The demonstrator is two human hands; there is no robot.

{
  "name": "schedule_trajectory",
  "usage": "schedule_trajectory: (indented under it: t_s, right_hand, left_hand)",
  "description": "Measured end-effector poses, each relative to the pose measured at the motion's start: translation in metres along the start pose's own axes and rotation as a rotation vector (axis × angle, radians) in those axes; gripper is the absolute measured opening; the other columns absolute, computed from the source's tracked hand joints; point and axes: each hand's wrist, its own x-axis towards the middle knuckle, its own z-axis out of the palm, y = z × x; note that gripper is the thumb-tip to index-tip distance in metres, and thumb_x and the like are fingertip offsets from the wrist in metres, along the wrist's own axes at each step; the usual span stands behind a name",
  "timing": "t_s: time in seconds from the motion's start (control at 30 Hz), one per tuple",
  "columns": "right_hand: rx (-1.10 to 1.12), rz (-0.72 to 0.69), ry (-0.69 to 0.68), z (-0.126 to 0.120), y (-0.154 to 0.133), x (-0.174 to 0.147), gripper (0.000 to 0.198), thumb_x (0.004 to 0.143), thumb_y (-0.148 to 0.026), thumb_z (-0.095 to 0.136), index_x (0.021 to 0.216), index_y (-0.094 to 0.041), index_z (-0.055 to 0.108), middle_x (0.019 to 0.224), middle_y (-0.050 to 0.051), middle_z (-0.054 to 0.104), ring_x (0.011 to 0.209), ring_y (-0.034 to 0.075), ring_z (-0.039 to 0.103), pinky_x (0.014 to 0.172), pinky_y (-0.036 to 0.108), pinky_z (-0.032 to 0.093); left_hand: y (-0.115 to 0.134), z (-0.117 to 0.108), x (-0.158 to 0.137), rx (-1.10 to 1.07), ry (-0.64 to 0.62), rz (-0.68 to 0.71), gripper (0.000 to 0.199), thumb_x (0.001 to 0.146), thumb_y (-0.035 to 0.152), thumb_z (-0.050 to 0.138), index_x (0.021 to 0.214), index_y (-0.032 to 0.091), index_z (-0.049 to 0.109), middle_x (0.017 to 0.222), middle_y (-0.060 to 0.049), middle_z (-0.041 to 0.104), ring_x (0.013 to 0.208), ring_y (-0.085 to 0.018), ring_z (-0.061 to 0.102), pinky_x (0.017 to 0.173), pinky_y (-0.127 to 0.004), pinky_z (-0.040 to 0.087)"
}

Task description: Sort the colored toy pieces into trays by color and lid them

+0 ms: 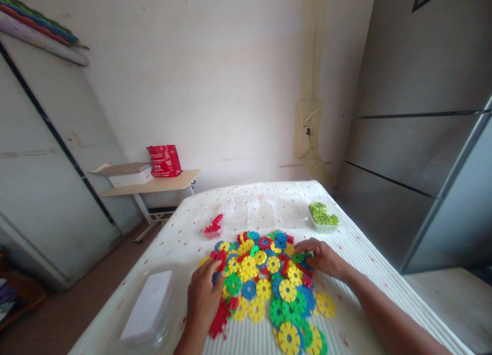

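Note:
A loose heap of flat, notched snowflake building discs in yellow, green, blue and red lies on the table, between my two hands. My left hand rests at the heap's left edge, thumb and fingers apart, fingertips beside a red disc. More red discs lie below its thumb. Over at the right edge, my right hand curves its spread fingers around some green and blue discs. Neither hand visibly lifts a disc. A clear box with red discs stands behind the heap.
A clear tub with green pieces stands at the table's back right. Transparent containers line the back. Front left is a clear container with a white block. Beyond are a side table with a red bag, and a fridge.

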Motion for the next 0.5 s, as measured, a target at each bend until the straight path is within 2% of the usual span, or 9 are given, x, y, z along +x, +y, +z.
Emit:
schedule_trajectory:
  t_s: [0.13, 0.33, 0.5]
  right_hand:
    - [-0.079, -0.048, -0.059, 0.004, -0.0022, -0.0004, 0.047, 0.055, -0.008, 0.045, 0.092, -0.023, 0.07, 0.101, 0.002, 0.067, 0.096, 0.022, 0.058, 0.086, 0.033, 0.043]
    - [-0.153, -0.064, -0.083, 0.0059, -0.0076, 0.0013, 0.03, 0.065, -0.015, 0.048, 0.084, -0.023, 0.07, 0.092, 0.001, 0.069, 0.088, 0.02, 0.059, 0.082, 0.03, 0.043]
    - [-0.129, -0.079, -0.077, 0.0061, -0.0072, 0.002, 0.027, 0.068, -0.016, 0.049, 0.083, -0.023, 0.07, 0.09, 0.001, 0.069, 0.086, 0.019, 0.059, 0.081, 0.029, 0.042]
  left_hand:
    - [-0.0016, 0.002, -0.0009, 0.0, -0.008, -0.011, 0.032, 0.074, 0.035, 0.046, 0.097, 0.022, 0.064, 0.106, -0.007, 0.065, 0.101, -0.023, 0.058, 0.091, -0.035, 0.044]
    - [-0.0024, 0.0019, -0.0009, -0.01, -0.043, -0.027, 0.034, 0.075, 0.036, 0.045, 0.099, 0.02, 0.063, 0.105, -0.007, 0.066, 0.099, -0.022, 0.059, 0.089, -0.034, 0.045]
    - [-0.0024, 0.0017, -0.0003, -0.007, -0.048, -0.028, 0.034, 0.075, 0.035, 0.044, 0.1, 0.02, 0.063, 0.104, -0.007, 0.066, 0.098, -0.022, 0.059, 0.088, -0.034, 0.045]
